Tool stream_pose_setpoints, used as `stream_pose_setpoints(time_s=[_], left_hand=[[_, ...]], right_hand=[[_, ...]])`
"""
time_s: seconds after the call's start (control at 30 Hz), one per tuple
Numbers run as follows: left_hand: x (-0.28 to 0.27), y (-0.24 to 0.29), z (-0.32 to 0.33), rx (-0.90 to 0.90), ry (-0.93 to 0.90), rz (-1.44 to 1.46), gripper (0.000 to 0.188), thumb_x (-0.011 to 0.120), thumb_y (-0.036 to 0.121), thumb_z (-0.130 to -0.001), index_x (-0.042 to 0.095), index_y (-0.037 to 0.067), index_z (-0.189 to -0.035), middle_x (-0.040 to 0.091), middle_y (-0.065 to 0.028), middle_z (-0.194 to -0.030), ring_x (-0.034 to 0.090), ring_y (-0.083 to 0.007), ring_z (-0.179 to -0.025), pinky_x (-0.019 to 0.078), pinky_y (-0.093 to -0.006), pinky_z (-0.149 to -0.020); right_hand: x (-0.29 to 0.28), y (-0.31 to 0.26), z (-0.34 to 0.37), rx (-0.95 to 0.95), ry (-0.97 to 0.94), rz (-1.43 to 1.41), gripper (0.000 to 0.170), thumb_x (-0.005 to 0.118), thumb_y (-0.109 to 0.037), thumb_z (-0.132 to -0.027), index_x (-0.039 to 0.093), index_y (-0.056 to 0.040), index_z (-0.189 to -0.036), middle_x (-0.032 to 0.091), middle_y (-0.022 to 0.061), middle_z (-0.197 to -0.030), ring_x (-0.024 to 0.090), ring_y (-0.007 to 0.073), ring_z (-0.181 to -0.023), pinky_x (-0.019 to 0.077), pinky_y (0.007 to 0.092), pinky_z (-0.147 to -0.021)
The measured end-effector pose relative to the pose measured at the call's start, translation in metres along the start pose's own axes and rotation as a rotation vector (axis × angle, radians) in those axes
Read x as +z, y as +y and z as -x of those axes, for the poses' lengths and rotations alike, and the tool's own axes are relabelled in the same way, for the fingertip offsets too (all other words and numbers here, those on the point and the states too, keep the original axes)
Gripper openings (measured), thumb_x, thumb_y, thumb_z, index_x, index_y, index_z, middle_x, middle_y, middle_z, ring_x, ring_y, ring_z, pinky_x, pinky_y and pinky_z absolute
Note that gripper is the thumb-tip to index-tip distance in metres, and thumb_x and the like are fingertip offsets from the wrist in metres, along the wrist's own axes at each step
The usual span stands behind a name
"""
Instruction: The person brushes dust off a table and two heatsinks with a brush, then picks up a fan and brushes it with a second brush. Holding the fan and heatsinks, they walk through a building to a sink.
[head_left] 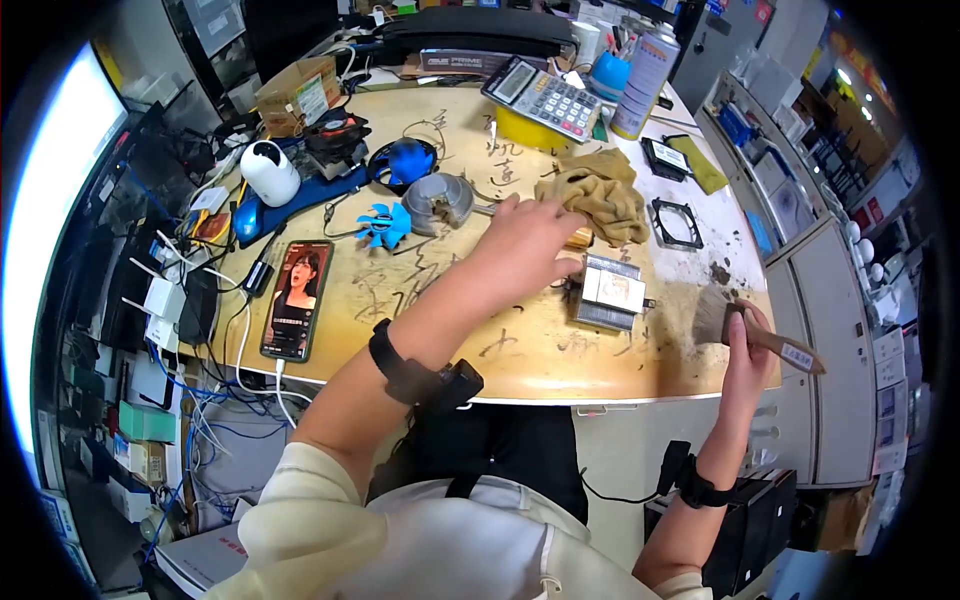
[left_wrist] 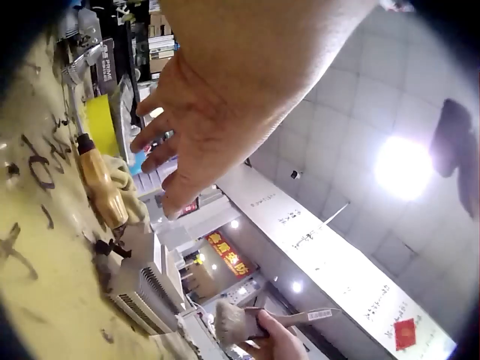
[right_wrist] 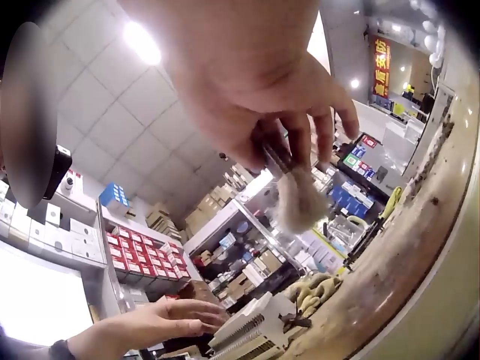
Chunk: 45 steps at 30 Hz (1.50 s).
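My left hand point(head_left: 522, 243) hangs over the table beside a finned metal heatsink point(head_left: 611, 292), fingers spread loosely with nothing in them. The left wrist view shows a screwdriver point(left_wrist: 103, 187) with a yellowish handle lying just below those fingers; in the head view the hand covers most of it. A wide brush point(head_left: 715, 316) with pale bristles and a wooden handle is gripped in my right hand point(head_left: 745, 358). It is held over the table's right edge, near dark dust point(head_left: 720, 272). The heatsink has a light flat face upward and sits between the two hands.
A crumpled brown cloth point(head_left: 600, 195) lies behind the heatsink, with a black fan frame point(head_left: 677, 224) to its right. Leftward are a round grey metal part point(head_left: 438, 203), a blue fan wheel point(head_left: 384, 227) and a phone point(head_left: 297, 300) on a cable. A calculator point(head_left: 545, 97) and spray can point(head_left: 645, 83) stand behind.
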<state>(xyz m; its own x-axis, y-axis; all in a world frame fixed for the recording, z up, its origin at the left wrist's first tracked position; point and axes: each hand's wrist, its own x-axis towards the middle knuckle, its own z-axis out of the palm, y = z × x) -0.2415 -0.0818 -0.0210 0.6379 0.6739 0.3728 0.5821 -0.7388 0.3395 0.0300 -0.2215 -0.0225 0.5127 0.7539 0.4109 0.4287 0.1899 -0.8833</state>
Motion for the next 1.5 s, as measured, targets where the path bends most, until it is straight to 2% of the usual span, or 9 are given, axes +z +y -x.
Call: stream_pose_setpoints(time_s=[0.33,0.47,0.6,0.83,1.13,1.27,1.37,1.43,1.5], left_hand=[[-0.017,-0.025,0.007,-0.087,0.202,0.262,0.052,0.059,-0.003,-0.075,0.048,0.01,-0.123,0.05,-0.0186,-0.118,0.049,-0.035,-0.11,0.0429,-0.0362,-0.092],[-0.037,-0.058,-0.008,-0.168,0.189,-0.206,0.054,0.067,0.011,-0.073,0.048,0.012,-0.124,0.046,-0.0196,-0.125,0.046,-0.0351,-0.114,0.0401,-0.0376,-0.096],[-0.06,-0.112,-0.014,-0.341,0.418,-0.276,0.056,0.071,0.019,-0.07,0.051,0.011,-0.122,0.047,-0.0155,-0.125,0.045,-0.0345,-0.115,0.039,-0.0425,-0.095],[-0.074,-0.182,0.008,-0.847,0.296,-0.735,0.038,0.057,0.019,-0.078,0.055,0.012,-0.116,0.048,-0.0154,-0.12,0.037,-0.0394,-0.117,0.0259,-0.0582,-0.094],[-0.092,-0.2,0.02,-1.03,0.257,-0.754,0.045,0.058,0.029,-0.082,0.046,0.013,-0.123,0.045,-0.0166,-0.124,0.039,-0.0415,-0.115,0.032,-0.0599,-0.089],[-0.089,-0.158,0.002,-0.762,0.329,-0.772,0.053,0.068,0.03,-0.075,0.048,0.013,-0.121,0.046,-0.0165,-0.122,0.041,-0.0385,-0.114,0.0346,-0.0566,-0.089],[-0.072,-0.085,-0.016,-0.209,0.398,-0.418,0.048,0.074,0.022,-0.069,0.056,0.005,-0.11,0.057,-0.0151,-0.106,0.054,-0.0318,-0.1,0.0429,-0.0388,-0.086],[-0.047,-0.034,-0.02,-0.083,0.156,0.025,0.052,0.071,0.014,-0.069,0.052,0.005,-0.116,0.053,-0.0156,-0.116,0.05,-0.0315,-0.108,0.0393,-0.0383,-0.092],[-0.025,0.013,-0.017,0.135,-0.027,-0.103,0.073,0.075,0.023,-0.066,0.042,0.006,-0.128,0.047,-0.0177,-0.126,0.042,-0.0341,-0.117,0.0306,-0.0408,-0.101]], right_hand=[[0.016,-0.013,-0.003,0.101,0.085,0.002,0.021,0.057,-0.015,-0.088,0.06,-0.0022,-0.104,0.056,0.001,-0.089,0.049,0.006,-0.08,0.0395,0.019,-0.072],[0.032,-0.023,-0.004,0.046,-0.009,-0.035,0.022,0.057,-0.015,-0.088,0.059,-0.002,-0.105,0.056,0.001,-0.09,0.049,0.0056,-0.08,0.0392,0.0182,-0.072],[0.034,-0.027,-0.005,0.003,-0.066,-0.023,0.022,0.057,-0.014,-0.088,0.059,-0.0013,-0.106,0.056,0.0004,-0.089,0.048,0.0049,-0.079,0.0389,0.0178,-0.07],[0.028,-0.02,-0.005,0.018,-0.036,-0.026,0.021,0.058,-0.012,-0.087,0.059,-0.0004,-0.105,0.056,-0.0002,-0.087,0.048,0.0051,-0.077,0.0387,0.0173,-0.068],[0.021,-0.013,-0.009,-0.002,-0.006,-0.091,0.019,0.059,-0.006,-0.086,0.06,-0.0003,-0.104,0.054,-0.0034,-0.079,0.045,0.0019,-0.069,0.0343,0.0144,-0.06],[0.024,-0.011,-0.008,0.091,-0.032,-0.152,0.019,0.059,-0.007,-0.085,0.06,-0.001,-0.103,0.053,-0.0027,-0.075,0.046,0.0031,-0.069,0.0361,0.016,-0.06],[0.028,-0.01,-0.005,0.109,-0.017,-0.167,0.019,0.059,-0.008,-0.085,0.06,-0.0011,-0.103,0.053,-0.0026,-0.074,0.046,0.0034,-0.068,0.0363,0.0163,-0.059],[0.025,-0.007,-0.003,0.12,-0.014,-0.152,0.019,0.06,-0.008,-0.085,0.06,-0.001,-0.102,0.053,-0.0028,-0.073,0.046,0.0035,-0.068,0.0364,0.0164,-0.059],[0.022,-0.011,0.0,0.132,-0.006,-0.159,0.019,0.06,-0.008,-0.085,0.061,-0.0011,-0.102,0.053,-0.0032,-0.073,0.046,0.0035,-0.067,0.0363,0.0167,-0.059]])
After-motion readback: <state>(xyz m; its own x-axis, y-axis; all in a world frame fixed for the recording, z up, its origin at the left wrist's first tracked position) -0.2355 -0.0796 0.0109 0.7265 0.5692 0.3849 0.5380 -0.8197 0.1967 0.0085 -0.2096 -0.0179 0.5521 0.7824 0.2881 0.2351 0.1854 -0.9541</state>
